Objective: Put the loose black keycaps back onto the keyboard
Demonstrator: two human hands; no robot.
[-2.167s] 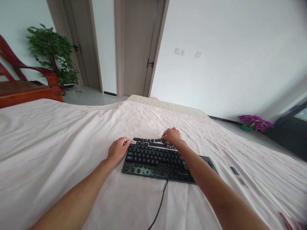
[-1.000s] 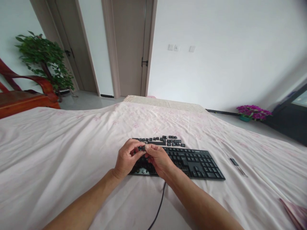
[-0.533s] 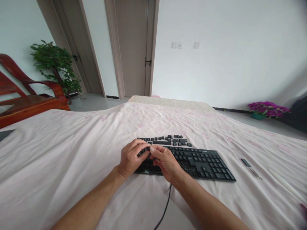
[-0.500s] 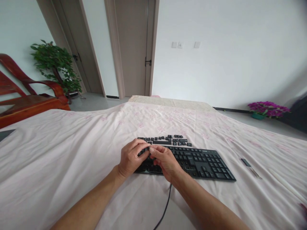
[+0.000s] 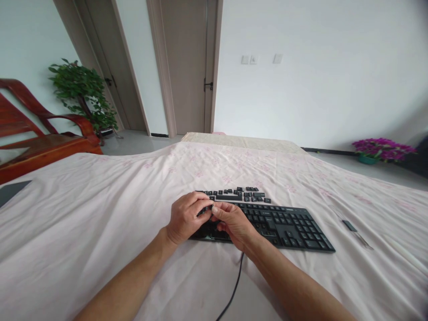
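A black keyboard [image 5: 290,227] lies on a pale, pink-flowered cloth, its left part covered by my hands. Over that end, my left hand [image 5: 187,215] is closed, with thumb and fingers curled toward each other. My right hand [image 5: 234,222] pinches thumb against forefinger, its tips meeting those of the left. Whatever sits between the fingertips is too small and hidden to make out. Some keys are off the keyboard's left side near my hands. Loose black keycaps [image 5: 257,195] lie in rough rows behind the keyboard, with a long space bar [image 5: 229,197] among them.
To the keyboard's right rests a wire puller with a dark handle [image 5: 349,225]. A black cable [image 5: 236,287] runs toward me from the keyboard. The cloth [image 5: 133,200] is wrinkled. Beyond stand a wooden chair [image 5: 47,133], a green plant [image 5: 80,89] and purple flowers [image 5: 383,148].
The whole view has shifted slightly, so things appear a little further right. Both hands keep their closed pose with fingertips together over the keyboard's left end.
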